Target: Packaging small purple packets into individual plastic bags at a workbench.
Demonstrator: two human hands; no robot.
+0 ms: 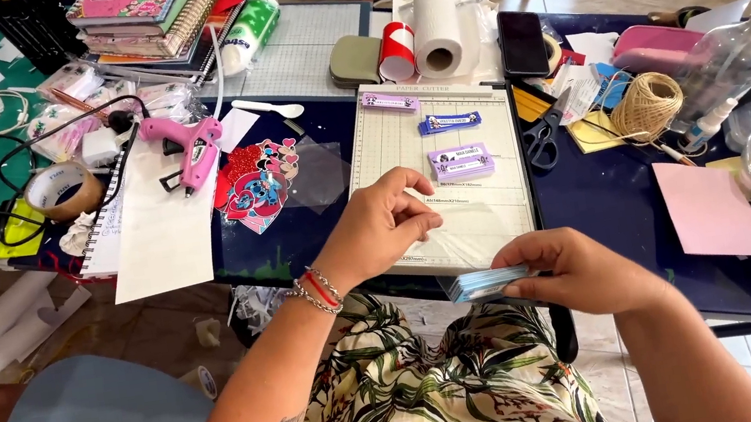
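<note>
Stack of cards (488, 281) — thin, pale blue-edged — pinched in right hand (580, 272); left hand (382, 225) curled on clear film (480, 226).

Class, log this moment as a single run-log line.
left hand: pinching clear sheet | right hand: holding card stack | base: paper cutter

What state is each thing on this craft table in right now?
Left hand: fingers pinching a clear film sheet.
Right hand: gripping a stack of small blue cards.
Paper cutter board: flat, three labels lying on it.
Pink glue gun: propped on its stand, untouched.
Scissors: lying closed.
Phone: screen dark.
Twine ball: wound.
</note>
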